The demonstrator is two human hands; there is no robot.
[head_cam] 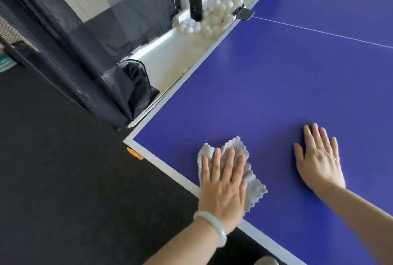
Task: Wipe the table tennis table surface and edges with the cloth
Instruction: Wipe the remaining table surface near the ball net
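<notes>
Grey cloth (pixel 254 188): crumpled flat on the blue worktop (pixel 265 94), just inside its near edge, close to the near-left corner.
Left hand (pixel 223 184): my fingers (pixel 228 162) lie straight and spread on the cloth, pressing it down, not clenched round it.
Right hand (pixel 319 158): released, palm flat on bare worktop, well apart from the cloth, holding nothing.
Progress: I judge I am mid-wipe at this corner; no streaks show what is done, and the far surface and white edges look left to do.
White trough (pixel 170 60): runs along the worktop's left edge; its far end is heaped with white balls (pixel 223 1), its near end bare.
</notes>
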